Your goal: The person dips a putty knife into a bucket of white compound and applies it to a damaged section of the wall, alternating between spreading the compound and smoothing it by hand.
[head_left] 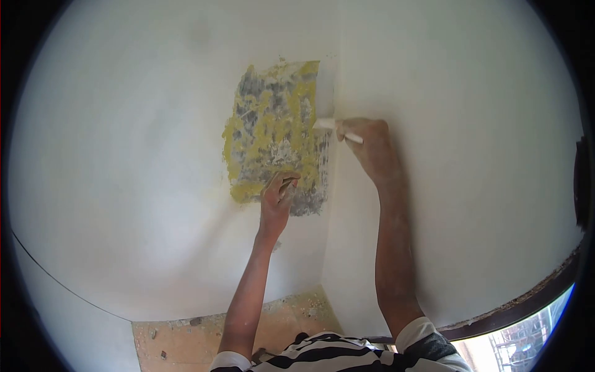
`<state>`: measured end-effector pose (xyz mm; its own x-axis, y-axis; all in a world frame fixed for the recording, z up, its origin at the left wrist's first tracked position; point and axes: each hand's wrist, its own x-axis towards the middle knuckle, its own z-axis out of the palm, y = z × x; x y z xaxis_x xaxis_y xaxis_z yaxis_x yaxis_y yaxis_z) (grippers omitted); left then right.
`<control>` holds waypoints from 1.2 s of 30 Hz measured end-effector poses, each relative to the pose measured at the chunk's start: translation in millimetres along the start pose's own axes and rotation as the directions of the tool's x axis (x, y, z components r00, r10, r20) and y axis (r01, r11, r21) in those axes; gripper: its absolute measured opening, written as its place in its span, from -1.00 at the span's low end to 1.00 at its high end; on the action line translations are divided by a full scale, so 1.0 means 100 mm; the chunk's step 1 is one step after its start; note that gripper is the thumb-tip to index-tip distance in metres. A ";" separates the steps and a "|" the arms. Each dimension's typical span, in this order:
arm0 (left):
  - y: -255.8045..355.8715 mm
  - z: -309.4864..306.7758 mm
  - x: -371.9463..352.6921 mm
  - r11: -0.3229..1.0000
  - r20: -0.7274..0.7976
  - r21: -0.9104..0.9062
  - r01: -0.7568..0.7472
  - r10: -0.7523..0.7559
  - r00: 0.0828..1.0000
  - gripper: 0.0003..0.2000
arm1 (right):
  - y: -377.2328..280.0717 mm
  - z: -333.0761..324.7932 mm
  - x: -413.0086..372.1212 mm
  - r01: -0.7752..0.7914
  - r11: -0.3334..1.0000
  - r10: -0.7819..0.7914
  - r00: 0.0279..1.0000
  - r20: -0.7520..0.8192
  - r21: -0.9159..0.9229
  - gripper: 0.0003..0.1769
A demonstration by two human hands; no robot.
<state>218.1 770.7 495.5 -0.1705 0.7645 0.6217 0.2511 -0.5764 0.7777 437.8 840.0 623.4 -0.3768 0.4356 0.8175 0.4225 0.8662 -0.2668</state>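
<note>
A rough patch (273, 118) of yellow and grey shows on the white wall, just left of the corner. My right hand (375, 146) is closed around a white scraper (325, 124), its wide flat end pointing left at the patch's right edge. The short end of its handle sticks out below my fingers. Lower down, my left hand (277, 197) is in front of the bottom of the patch with its fingers curled together. A small reddish spot shows at its fingertips; I cannot tell what they hold.
White walls (136, 142) meet at a vertical corner right of the patch. Below, debris lies scattered over a tan floor (198, 344). A dark-framed opening (496, 322) is at the lower right, and a thin dark line (62, 282) crosses the lower left.
</note>
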 end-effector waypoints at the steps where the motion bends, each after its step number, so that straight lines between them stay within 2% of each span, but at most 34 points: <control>1: 0.04 0.00 0.07 1.000 -0.002 0.001 -0.008 0.008 1.000 -0.76 | 0.00 -0.04 0.11 0.031 0.999 -0.033 0.998 -0.047 -0.045 -0.92; 2: 0.09 -0.01 0.13 0.999 0.013 0.040 -0.035 0.034 0.999 -0.79 | -0.01 -0.09 0.22 0.057 0.994 -0.065 0.994 -0.092 -0.089 -0.93; 6: 0.23 -0.04 0.36 0.980 0.061 0.144 -0.134 0.126 0.990 -0.85 | -0.19 -0.38 0.65 0.084 0.995 -0.093 0.977 -0.190 -0.055 -0.88; 8: 0.29 -0.02 0.46 0.969 0.057 0.157 -0.190 0.183 0.981 -0.85 | -0.32 -0.48 0.81 -0.035 0.993 0.001 0.961 -0.277 -0.117 -0.95; 10: 0.35 0.02 0.52 0.957 0.055 0.168 -0.236 0.230 0.972 -0.85 | -0.31 -0.43 0.89 -0.037 0.992 0.005 0.967 -0.254 -0.122 -0.88; 12: 0.40 0.05 0.56 0.941 0.066 0.205 -0.268 0.260 0.963 -0.85 | -0.30 -0.32 0.86 0.165 0.976 -0.208 0.903 -0.376 -0.145 -0.76; 13: 0.40 0.06 0.57 0.941 0.068 0.203 -0.271 0.262 0.963 -0.85 | -0.27 -0.26 0.83 0.164 0.975 -0.209 0.902 -0.378 -0.147 -0.76; 15: 0.38 0.08 0.55 0.921 0.058 0.224 -0.320 0.315 0.947 -0.86 | -0.17 -0.06 0.68 0.218 0.967 -0.254 0.820 -0.513 -0.131 -0.70; 16: 0.36 0.08 0.55 0.921 0.057 0.223 -0.320 0.316 0.947 -0.86 | -0.12 0.03 0.57 0.219 0.967 -0.255 0.820 -0.513 -0.132 -0.70; 18: 0.31 0.07 0.54 0.903 0.062 0.250 -0.350 0.346 0.936 -0.88 | -0.07 0.24 0.27 0.090 0.995 -0.096 0.892 -0.441 -0.035 -0.71; 22: 0.21 0.08 0.52 0.904 0.038 0.261 -0.338 0.340 0.940 -0.87 | 0.00 0.64 -0.39 -0.020 1.000 0.025 0.944 -0.330 0.019 -0.68; 23: 0.20 0.07 0.51 0.906 0.051 0.275 -0.322 0.321 0.946 -0.89 | 0.03 0.72 -0.57 -0.020 1.000 0.025 0.943 -0.330 0.019 -0.68; 25: 0.19 0.07 0.49 0.909 0.062 0.286 -0.304 0.299 0.952 -0.89 | 0.06 0.77 -0.86 -0.093 0.995 0.099 0.976 -0.192 0.042 -0.68; 27: 0.18 0.08 0.49 0.914 0.061 0.272 -0.303 0.297 0.953 -0.89 | 0.06 0.69 -0.96 -0.081 0.995 0.090 0.978 -0.186 0.056 -0.68; 29: 0.15 0.09 0.54 0.908 0.053 0.275 -0.315 0.312 0.948 -0.88 | 0.05 0.59 -0.91 -0.066 0.995 0.078 0.980 -0.184 0.071 -0.69; 31: 0.15 0.08 0.56 0.905 0.055 0.280 -0.320 0.317 0.947 -0.88 | -0.07 0.34 -0.58 -0.101 0.991 0.112 0.984 -0.139 0.083 -0.78; 33: 0.21 0.07 0.63 0.874 0.077 0.321 -0.365 0.359 0.930 -0.88 | -0.17 0.11 -0.15 -0.153 0.988 0.154 0.988 -0.010 0.018 -0.71; 35: 0.28 0.06 0.69 0.844 0.091 0.361 -0.397 0.391 0.916 -0.88 | -0.22 -0.06 0.25 -0.105 0.991 0.105 0.994 -0.003 -0.087 -0.72; 36: 0.30 0.04 0.72 0.811 0.100 0.400 -0.426 0.424 0.900 -0.88 | -0.18 -0.09 0.41 0.049 0.997 -0.057 0.988 -0.145 -0.059 -0.77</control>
<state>217.2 810.1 563.3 0.0484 0.4728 0.8798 0.6573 -0.6783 0.3284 421.7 839.8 666.1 -0.2766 0.3452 0.8969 0.4519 0.8704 -0.1957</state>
